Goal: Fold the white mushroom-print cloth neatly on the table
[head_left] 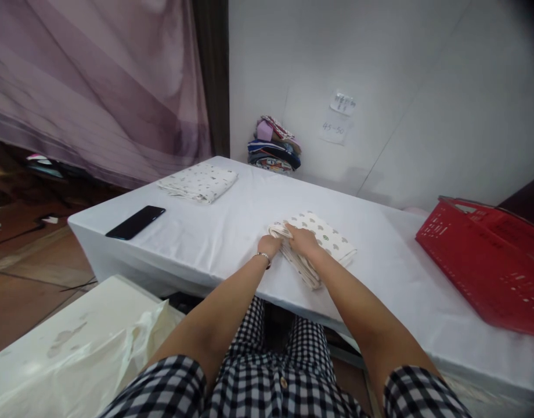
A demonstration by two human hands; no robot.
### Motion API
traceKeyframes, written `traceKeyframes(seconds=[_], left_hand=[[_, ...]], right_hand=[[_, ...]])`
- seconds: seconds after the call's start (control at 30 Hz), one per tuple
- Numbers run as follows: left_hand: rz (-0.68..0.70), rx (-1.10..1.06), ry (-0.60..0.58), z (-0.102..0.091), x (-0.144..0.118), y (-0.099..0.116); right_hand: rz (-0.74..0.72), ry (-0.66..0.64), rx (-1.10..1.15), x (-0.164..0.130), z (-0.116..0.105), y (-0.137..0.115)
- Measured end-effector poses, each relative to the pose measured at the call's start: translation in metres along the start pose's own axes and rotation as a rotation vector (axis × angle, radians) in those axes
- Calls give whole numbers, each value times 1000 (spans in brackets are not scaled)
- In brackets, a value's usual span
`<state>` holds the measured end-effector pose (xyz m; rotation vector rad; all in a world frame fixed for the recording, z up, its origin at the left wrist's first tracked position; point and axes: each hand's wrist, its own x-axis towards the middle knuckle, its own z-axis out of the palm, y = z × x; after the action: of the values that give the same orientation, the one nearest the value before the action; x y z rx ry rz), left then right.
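A cream cloth [332, 235] with a grey-green printed pattern lies folded in layers on the white-covered table in front of me. My left hand [270, 246] is closed on its left edge, the thumb side toward the fold and the fingertips partly hidden. Just to the right, my right hand [302, 239] grips the same folded left end from above. The layers' edges hang toward the table's front. Farther back on the left rests a second folded white cloth [201, 181] with small dark prints, apart from both hands.
A black phone [136, 222] lies near the table's left front edge. On the right stands a red plastic basket [480, 261]. Behind the table is a stack of folded fabrics [274, 148] against the wall. A white box [75, 331] with plastic sheeting sits at lower left.
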<state>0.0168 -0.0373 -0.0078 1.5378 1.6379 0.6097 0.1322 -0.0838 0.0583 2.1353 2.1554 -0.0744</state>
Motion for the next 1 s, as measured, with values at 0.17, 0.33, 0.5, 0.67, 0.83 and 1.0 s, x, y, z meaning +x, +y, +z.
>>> traceKeyframes(seconds=[0.17, 0.33, 0.5, 0.67, 0.83, 1.0], left_hand=[[-10, -7, 25, -3, 3, 1], [-9, 4, 59, 1, 13, 6], [20, 33, 81, 4, 18, 5], [30, 78, 112, 2, 14, -2], [27, 125, 97, -1, 15, 0], [17, 166, 90, -4, 17, 5]], right_hand=[[-31, 59, -8, 2, 6, 3], [-49, 83, 7, 4, 10, 4], [-54, 77, -10, 4, 11, 3], [-30, 76, -11, 2, 11, 2], [-38, 86, -12, 1, 11, 0], [-45, 70, -14, 2, 10, -1]])
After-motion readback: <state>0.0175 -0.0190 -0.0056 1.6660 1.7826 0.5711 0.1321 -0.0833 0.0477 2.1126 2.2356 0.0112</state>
